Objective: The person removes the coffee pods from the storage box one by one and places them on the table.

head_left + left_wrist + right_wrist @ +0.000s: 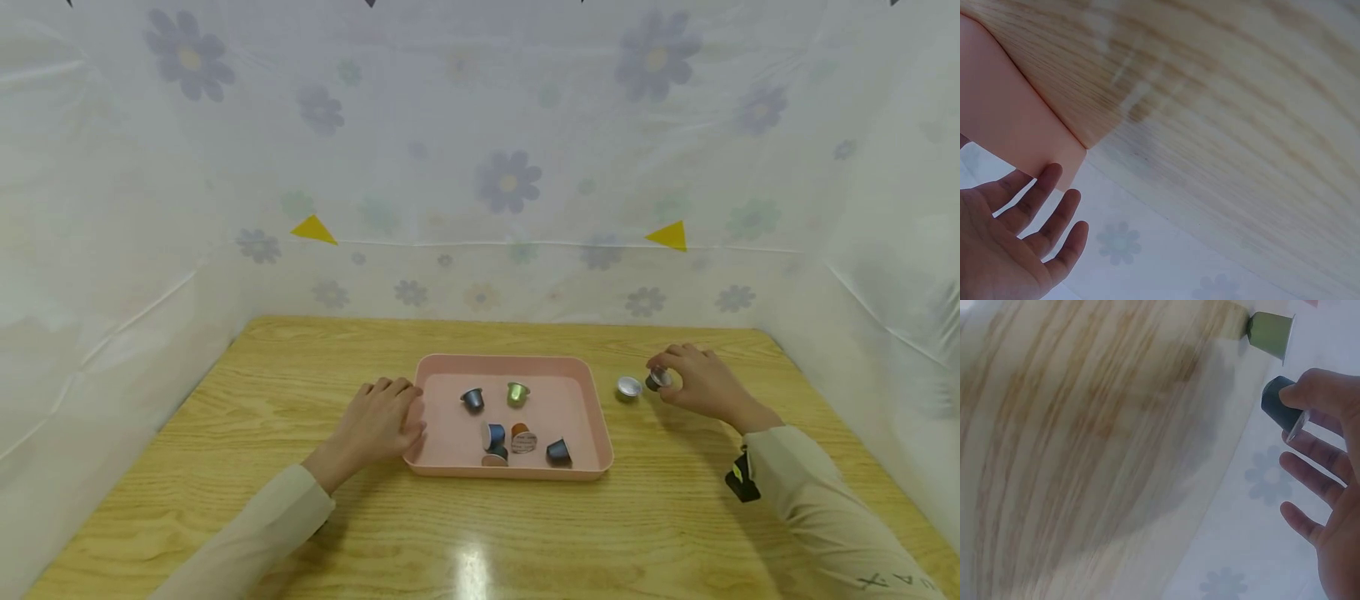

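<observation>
My left hand [378,421] holds the left edge of the pink tray [510,472]. In the left wrist view, fingertips [1052,172] touch the tray's outer wall near a corner, and the thumb is mostly hidden. To the right of the tray, my right hand [705,385] pinches a dark green coffee capsule [1280,406] between thumb and forefinger, the other fingers spread. Beside it, a light green capsule [1270,332] stands on the table, its silver lid facing up in the head view. Several capsules lie in the tray, among them a green one [517,394] and a blue one [493,435].
The wooden table [480,533] carries the tray near its middle. A flowered white sheet [420,200] hangs behind and at both sides, with two yellow triangles [667,236] on it. A small black object [742,479] shows at the right sleeve.
</observation>
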Demonstrator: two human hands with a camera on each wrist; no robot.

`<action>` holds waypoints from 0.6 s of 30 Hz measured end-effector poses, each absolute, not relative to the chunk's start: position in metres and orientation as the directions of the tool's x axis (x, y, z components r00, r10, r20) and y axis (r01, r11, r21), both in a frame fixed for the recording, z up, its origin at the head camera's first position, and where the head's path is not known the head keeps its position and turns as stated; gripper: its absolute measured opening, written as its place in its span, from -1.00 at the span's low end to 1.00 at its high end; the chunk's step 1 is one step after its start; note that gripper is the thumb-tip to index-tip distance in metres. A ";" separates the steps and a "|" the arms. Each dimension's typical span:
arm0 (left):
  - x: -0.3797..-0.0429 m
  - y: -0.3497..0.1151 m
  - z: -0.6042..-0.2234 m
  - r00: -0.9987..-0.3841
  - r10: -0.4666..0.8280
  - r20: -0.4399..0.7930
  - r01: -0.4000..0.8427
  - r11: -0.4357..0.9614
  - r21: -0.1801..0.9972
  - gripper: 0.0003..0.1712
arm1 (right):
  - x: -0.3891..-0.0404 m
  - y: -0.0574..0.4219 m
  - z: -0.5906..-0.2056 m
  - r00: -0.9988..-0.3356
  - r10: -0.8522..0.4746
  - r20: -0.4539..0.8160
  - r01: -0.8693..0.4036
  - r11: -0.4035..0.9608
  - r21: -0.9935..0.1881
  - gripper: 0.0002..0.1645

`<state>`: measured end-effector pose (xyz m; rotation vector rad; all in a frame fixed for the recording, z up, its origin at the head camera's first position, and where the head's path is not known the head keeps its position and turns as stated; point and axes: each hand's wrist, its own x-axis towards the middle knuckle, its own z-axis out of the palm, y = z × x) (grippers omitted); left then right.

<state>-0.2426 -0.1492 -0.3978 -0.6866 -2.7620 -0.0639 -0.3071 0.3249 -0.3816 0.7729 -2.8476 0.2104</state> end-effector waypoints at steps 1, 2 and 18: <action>-0.243 -0.149 -0.398 -0.843 0.452 0.293 0.465 0.885 -0.026 -0.48 | -0.307 0.325 -0.382 -0.849 -0.486 0.209 -0.512 0.855 -0.090 -0.60; -0.242 -0.149 -0.398 -0.843 0.452 0.293 0.465 0.885 -0.026 -0.48 | -0.307 0.326 -0.383 -0.849 -0.487 0.206 -0.512 0.854 -0.090 -0.60; -0.244 -0.149 -0.399 -0.851 0.447 0.275 0.463 0.887 -0.008 -0.49 | -0.308 0.329 -0.400 -0.843 -0.500 0.200 -0.520 0.852 -0.063 -0.61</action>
